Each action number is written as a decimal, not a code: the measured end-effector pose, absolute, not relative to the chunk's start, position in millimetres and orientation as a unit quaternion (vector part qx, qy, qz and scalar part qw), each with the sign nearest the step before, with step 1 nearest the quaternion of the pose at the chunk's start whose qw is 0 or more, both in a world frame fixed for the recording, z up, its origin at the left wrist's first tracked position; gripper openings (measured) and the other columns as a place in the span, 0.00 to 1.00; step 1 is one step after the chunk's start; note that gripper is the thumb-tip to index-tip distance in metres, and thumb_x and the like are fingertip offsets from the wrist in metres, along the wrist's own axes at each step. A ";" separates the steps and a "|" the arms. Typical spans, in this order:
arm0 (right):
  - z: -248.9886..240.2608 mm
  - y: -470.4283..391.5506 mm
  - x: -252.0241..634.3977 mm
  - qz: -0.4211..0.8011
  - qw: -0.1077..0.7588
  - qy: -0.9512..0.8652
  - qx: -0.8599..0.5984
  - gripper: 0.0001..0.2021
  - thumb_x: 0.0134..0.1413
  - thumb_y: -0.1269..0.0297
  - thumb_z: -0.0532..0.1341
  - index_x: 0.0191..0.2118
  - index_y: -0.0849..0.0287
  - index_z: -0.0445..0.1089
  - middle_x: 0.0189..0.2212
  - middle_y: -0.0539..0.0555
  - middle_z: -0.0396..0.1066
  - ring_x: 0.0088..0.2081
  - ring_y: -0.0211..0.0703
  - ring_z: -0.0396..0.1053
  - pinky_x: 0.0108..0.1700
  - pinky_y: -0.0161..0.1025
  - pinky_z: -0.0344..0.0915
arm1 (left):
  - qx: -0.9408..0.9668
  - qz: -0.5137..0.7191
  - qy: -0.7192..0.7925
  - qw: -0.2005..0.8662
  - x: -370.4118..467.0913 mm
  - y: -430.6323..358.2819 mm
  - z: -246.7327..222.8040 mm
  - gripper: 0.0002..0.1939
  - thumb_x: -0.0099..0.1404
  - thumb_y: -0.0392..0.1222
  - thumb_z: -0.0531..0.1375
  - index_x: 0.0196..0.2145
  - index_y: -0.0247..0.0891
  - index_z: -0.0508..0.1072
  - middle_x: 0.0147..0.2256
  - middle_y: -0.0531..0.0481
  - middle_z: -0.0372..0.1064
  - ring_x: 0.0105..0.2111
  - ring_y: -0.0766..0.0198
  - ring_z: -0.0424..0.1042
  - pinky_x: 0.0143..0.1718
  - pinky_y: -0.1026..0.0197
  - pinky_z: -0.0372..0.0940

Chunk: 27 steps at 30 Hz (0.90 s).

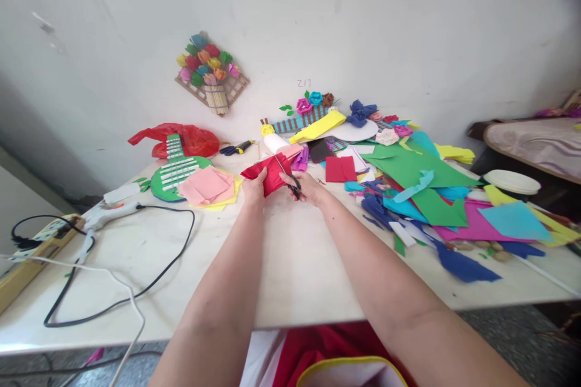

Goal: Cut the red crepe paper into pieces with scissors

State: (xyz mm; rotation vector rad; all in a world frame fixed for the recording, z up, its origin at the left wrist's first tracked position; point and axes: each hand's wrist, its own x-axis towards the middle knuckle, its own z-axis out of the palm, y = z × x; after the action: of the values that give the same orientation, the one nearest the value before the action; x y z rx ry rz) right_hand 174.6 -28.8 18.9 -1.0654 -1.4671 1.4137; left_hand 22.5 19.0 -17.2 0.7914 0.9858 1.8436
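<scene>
Over the middle of the table, my left hand pinches a piece of red crepe paper by its left end. My right hand is closed round the black handles of a pair of scissors. The scissor blades lie across the right part of the red paper, pointing up and left; whether they cut into it I cannot tell. A folded red paper square lies to the right of my right hand. Left of my left hand, pink paper squares rest on yellow paper, beside a green guitar-shaped craft.
A glue gun with a looping black cable and a power strip occupy the left. Pliers lie at the back. Coloured paper scraps cover the right, near a white bowl. Paper flowers hang on the wall.
</scene>
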 end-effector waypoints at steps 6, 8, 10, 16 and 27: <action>18.2 -28.1 174.9 0.556 0.413 -0.577 -0.434 0.19 0.46 0.51 0.63 0.22 0.61 0.60 0.13 0.47 0.63 0.12 0.31 0.60 0.09 0.26 0.44 | 0.322 0.734 0.411 0.434 25.8 17.7 -15.7 0.16 0.45 0.42 0.69 0.33 0.35 0.73 0.33 0.44 0.74 0.38 0.54 0.74 0.41 0.52 0.70; 17.5 -27.4 173.7 0.554 0.418 -0.574 -0.434 0.18 0.46 0.52 0.63 0.22 0.61 0.60 0.13 0.46 0.62 0.12 0.30 0.59 0.09 0.26 0.44 | 0.319 0.736 0.411 0.433 25.6 18.6 -16.3 0.17 0.45 0.42 0.69 0.33 0.34 0.73 0.34 0.44 0.74 0.37 0.54 0.74 0.41 0.52 0.70; 16.7 -26.8 172.3 0.551 0.423 -0.575 -0.432 0.18 0.46 0.52 0.64 0.22 0.60 0.60 0.12 0.45 0.61 0.11 0.30 0.58 0.09 0.26 0.43 | 0.314 0.737 0.411 0.435 25.0 19.7 -16.9 0.18 0.44 0.42 0.69 0.33 0.34 0.73 0.35 0.43 0.74 0.37 0.54 0.74 0.40 0.51 0.70; 15.9 -25.4 168.9 0.543 0.430 -0.578 -0.432 0.19 0.45 0.51 0.64 0.22 0.60 0.59 0.11 0.44 0.59 0.11 0.28 0.55 0.10 0.26 0.43 | 0.301 0.742 0.399 0.447 23.0 20.1 -17.1 0.18 0.43 0.42 0.70 0.33 0.34 0.73 0.36 0.42 0.74 0.36 0.54 0.75 0.39 0.50 0.70; 19.3 -27.9 164.4 0.545 0.443 -0.562 -0.436 0.19 0.44 0.53 0.65 0.21 0.60 0.59 0.10 0.42 0.57 0.10 0.27 0.53 0.13 0.26 0.49 | 0.302 0.745 0.367 0.468 23.8 15.9 -12.7 0.16 0.46 0.39 0.68 0.33 0.34 0.72 0.37 0.42 0.74 0.36 0.54 0.75 0.39 0.51 0.71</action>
State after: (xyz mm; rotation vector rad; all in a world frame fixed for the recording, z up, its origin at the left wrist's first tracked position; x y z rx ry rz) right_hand 164.4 -27.9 19.3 -1.0824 -1.3944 1.3528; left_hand 23.8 15.9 -12.7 0.7405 0.9002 1.8272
